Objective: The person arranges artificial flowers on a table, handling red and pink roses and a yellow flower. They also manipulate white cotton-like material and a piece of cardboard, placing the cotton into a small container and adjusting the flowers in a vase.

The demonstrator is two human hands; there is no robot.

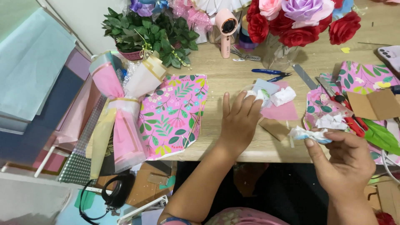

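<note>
The light wooden worktable [233, 75] carries a pink floral-printed wrapping sheet [173, 114] at the left hand's side. The left hand [239, 121] lies palm-down, fingers extended and close together, fingertips on crumpled white tissue scraps [260, 95] — the right hand [343, 160] pinches a crumpled white-and-blue paper wad [308, 134] between thumb and fingers, over the table's near edge.

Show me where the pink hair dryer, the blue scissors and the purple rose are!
Pink hair dryer [226, 31], head view, upper handle.
Blue scissors [266, 71], head view, handle.
Purple rose [306, 9], head view, middle petals.
</note>
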